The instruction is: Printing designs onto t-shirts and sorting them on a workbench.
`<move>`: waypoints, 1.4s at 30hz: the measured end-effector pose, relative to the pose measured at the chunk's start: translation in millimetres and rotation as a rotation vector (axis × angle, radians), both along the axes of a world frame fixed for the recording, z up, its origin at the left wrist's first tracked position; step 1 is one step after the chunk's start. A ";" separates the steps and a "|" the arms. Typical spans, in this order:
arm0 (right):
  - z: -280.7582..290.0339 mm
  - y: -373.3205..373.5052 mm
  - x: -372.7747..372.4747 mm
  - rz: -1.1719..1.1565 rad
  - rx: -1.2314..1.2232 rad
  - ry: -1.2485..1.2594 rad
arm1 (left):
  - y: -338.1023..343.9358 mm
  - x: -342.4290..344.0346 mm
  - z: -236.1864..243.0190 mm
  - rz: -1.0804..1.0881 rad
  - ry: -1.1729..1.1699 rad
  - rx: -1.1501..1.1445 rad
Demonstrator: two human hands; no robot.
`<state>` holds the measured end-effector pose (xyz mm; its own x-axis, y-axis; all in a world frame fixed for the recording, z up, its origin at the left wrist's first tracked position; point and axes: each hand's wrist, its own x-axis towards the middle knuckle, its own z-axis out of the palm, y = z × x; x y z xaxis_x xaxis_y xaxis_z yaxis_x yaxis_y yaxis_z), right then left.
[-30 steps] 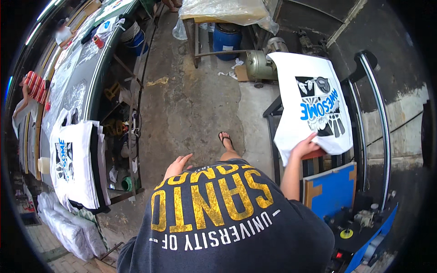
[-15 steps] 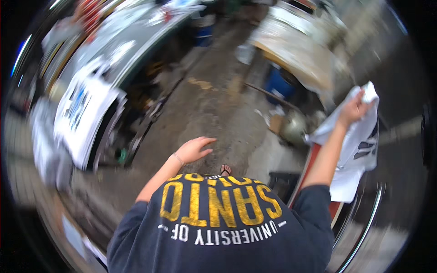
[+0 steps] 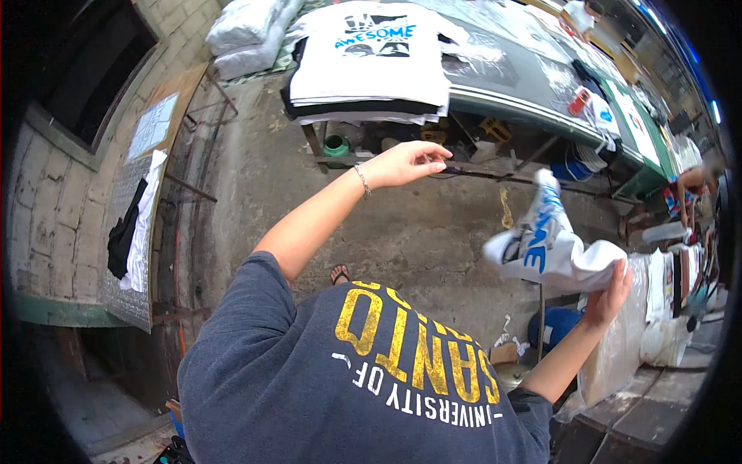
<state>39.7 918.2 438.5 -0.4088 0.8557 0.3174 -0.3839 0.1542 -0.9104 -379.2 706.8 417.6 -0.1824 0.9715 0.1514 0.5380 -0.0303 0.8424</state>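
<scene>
since a sec ago they've swung toward the print table [image 3: 541,104], right hand [image 3: 610,290] gripping the bunched white shirt [image 3: 553,251] below it, left hand [image 3: 406,162] empty with fingers loosely open near the shirt stack [image 3: 371,58] on it.

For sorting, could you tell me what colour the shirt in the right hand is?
White with blue and black print, in the head view: shirt, right hand.

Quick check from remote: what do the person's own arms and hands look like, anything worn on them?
Both forearms are bare, with no gloves on either hand. The left hand has a thin silvery chain bracelet at the wrist. The right hand shows no ring, watch or band that I can make out. The short sleeves belong to a dark blue-grey T-shirt with yellow and white lettering.
</scene>
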 end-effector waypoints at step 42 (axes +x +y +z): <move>157.8 -83.3 -441.4 0.532 0.354 0.299 | -209.8 -256.2 -36.2 0.265 -0.205 -0.318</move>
